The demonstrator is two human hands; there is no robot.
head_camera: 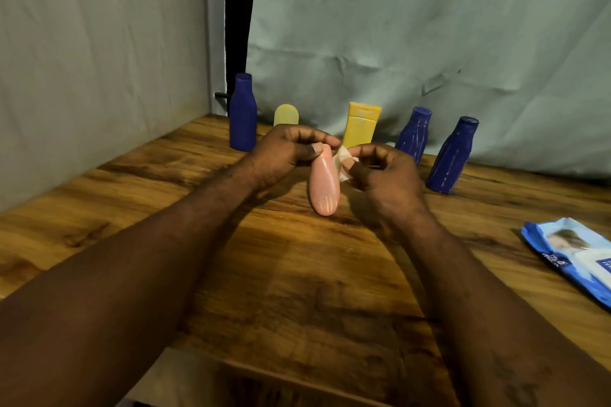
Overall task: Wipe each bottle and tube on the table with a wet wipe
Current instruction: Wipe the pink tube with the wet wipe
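My left hand (286,150) pinches the top end of a pink bottle (324,187), which hangs tilted just above the wooden table (231,241). My right hand (383,175) pinches a small white wet wipe (342,163) against the bottle's upper right side. Along the back stand a tall blue bottle (243,112), a pale yellow bottle (286,115) partly hidden by my left hand, a yellow tube (360,125) and two more blue bottles (413,134) (451,155).
A blue pack of wet wipes (575,254) lies at the table's right edge. Pale green cloth (429,26) hangs behind the table and on the left. The table's front edge runs below my forearms.
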